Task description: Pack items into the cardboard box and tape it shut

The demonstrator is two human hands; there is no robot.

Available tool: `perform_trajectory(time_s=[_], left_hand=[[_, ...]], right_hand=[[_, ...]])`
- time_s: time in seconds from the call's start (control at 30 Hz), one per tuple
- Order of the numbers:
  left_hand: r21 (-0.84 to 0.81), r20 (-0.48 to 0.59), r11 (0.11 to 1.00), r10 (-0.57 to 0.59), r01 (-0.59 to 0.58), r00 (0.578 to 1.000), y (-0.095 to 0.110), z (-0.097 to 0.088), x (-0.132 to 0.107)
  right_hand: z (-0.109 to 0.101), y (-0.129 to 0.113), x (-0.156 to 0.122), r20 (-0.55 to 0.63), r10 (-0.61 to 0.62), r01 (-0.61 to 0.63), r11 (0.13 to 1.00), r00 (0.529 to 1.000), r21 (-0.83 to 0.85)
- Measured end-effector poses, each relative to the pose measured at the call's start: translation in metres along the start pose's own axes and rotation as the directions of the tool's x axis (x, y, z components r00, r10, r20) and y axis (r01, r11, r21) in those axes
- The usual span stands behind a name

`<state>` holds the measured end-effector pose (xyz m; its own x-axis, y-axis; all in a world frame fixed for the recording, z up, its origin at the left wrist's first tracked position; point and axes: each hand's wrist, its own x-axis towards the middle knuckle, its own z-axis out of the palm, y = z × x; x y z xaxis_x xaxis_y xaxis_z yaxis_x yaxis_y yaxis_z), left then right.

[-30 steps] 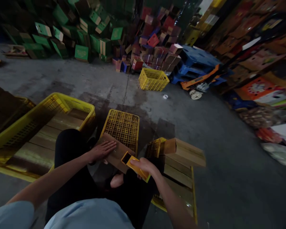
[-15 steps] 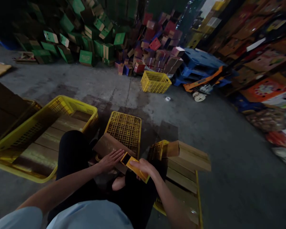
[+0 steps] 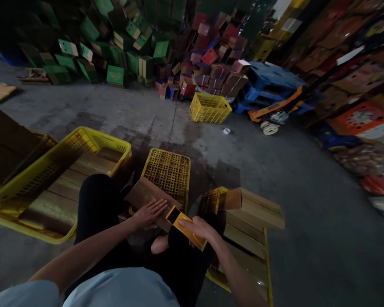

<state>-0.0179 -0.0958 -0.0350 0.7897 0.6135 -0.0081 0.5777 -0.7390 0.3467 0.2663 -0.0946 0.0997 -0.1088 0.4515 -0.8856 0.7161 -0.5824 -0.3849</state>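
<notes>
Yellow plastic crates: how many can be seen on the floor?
4: the left crate holding cardboard, the overturned crate ahead of the left hand, the right crate under stacked cardboard, the far crate by the box piles. A fifth may hide far left.

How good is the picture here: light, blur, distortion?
Head view: dim, with the lap in deep shadow; wide-angle distortion bends the edges; the cardboard stack at right is slightly smeared; left hand, right hand and yellow carton are readable.
</notes>
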Motion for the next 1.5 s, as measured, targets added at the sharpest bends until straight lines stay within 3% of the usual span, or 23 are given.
perform_trajectory(time_s=[0.13,0.37,0.57,0.7,0.9,1.23,1.5], left_hand=[[-0.012,0.012,1.0,-0.002,0.002,1.0,0.0,-0.002,0.0],[0.019,-0.007,0.998,-0.059,0.059,0.998,0.016,0.001,0.003],[0.011,-0.086,1.0,0.009,-0.008,0.996,0.032,0.016,0.012],[0.05,-0.114,0.998,0.053,-0.048,0.992,0.016,0.018,0.011],[0.09,-0.071,0.992,0.099,-0.093,0.993,-0.014,-0.003,0.008],[0.017,-0.092,0.998,0.064,-0.063,0.994,-0.013,-0.001,0.006],[-0.03,-0.084,0.996,0.078,-0.081,0.993,-0.019,0.004,0.005]], right_hand=[[-0.003,0.007,-0.002,0.028,-0.021,0.023,0.998,0.999,-0.057],[0.002,0.0,0.004,-0.041,0.034,-0.038,0.995,0.999,-0.092],[0.004,0.001,0.004,-0.041,0.029,-0.032,0.996,0.999,-0.086],[0.007,-0.002,0.009,-0.018,0.014,-0.015,0.999,1.0,-0.04],[0.013,-0.018,0.022,0.004,-0.034,0.034,0.999,0.999,-0.007],[0.016,-0.01,0.018,0.014,-0.079,0.079,0.997,0.997,0.01],[0.009,0.014,0.004,0.006,-0.074,0.074,0.997,0.997,0.015]])
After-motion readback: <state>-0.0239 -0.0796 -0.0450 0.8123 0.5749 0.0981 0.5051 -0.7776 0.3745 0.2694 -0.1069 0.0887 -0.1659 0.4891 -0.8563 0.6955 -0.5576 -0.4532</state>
